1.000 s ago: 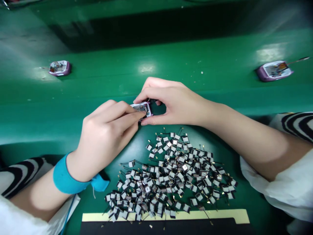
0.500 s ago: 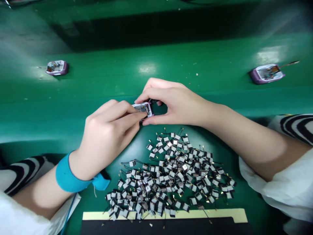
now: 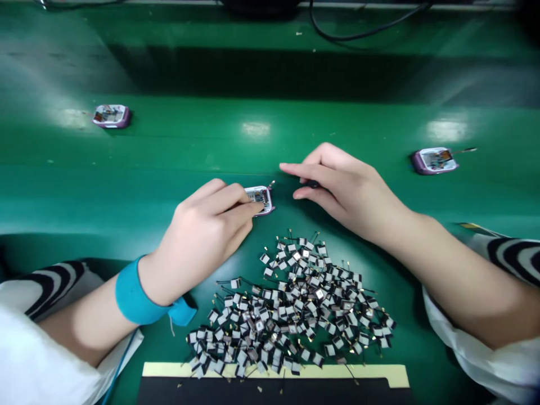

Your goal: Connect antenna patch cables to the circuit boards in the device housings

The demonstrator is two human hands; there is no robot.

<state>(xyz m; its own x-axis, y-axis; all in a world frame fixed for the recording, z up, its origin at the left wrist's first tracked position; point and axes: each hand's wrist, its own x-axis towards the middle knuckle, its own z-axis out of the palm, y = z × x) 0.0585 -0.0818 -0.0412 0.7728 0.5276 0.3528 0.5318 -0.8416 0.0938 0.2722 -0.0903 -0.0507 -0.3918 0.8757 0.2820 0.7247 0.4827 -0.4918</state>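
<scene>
My left hand (image 3: 211, 225) is closed on a small white-and-purple device housing (image 3: 270, 197), with a circuit board showing inside. Its fingertips press over the board, and a short wire end sticks up at the far right corner. To the right, apart from the housing, my right hand (image 3: 337, 188) has its index finger stretched out and its thumb below. A small black object (image 3: 313, 184) sits in its curled fingers; most of it is hidden. Nearer to me lies a heap of small grey-and-black square parts with short cables and gold-coloured ends (image 3: 291, 304).
Similar open housings stand at the far left (image 3: 112, 116) and far right (image 3: 434, 161) of the green table (image 3: 189, 146). A black sheet with a cream strip (image 3: 363, 371) lies at the near edge. A black cable (image 3: 358, 37) curves along the back.
My right hand has drawn back to the right, away from the housing, with the black object in its fingers. My left hand keeps hold of the housing. The camera view has shifted.
</scene>
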